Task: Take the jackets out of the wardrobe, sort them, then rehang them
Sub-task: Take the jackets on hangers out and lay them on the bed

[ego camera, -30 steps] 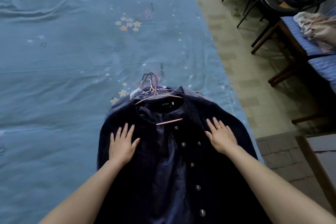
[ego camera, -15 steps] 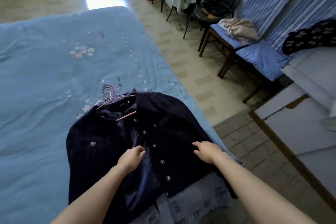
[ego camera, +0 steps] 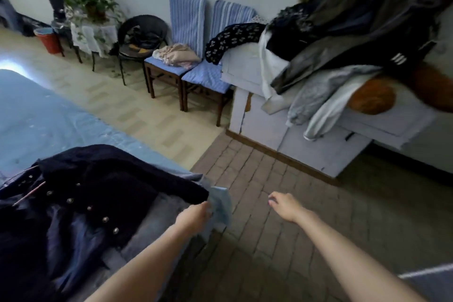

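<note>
The dark navy jacket (ego camera: 103,193) lies spread on the bed (ego camera: 49,130), at the bed's near right corner, its metal buttons facing up and a pink hanger (ego camera: 29,193) poking out at the collar. A denim garment (ego camera: 157,223) lies under it. The left hand (ego camera: 195,216) hangs over the bed's right edge beside the jacket's hem, fingers loosely curled; whether it grips any cloth, the blur won't tell. The right hand (ego camera: 284,206) floats over the brick floor (ego camera: 269,179), relaxed and empty. More clothes (ego camera: 343,39) sit piled on a pale cabinet (ego camera: 306,140) well apart.
</note>
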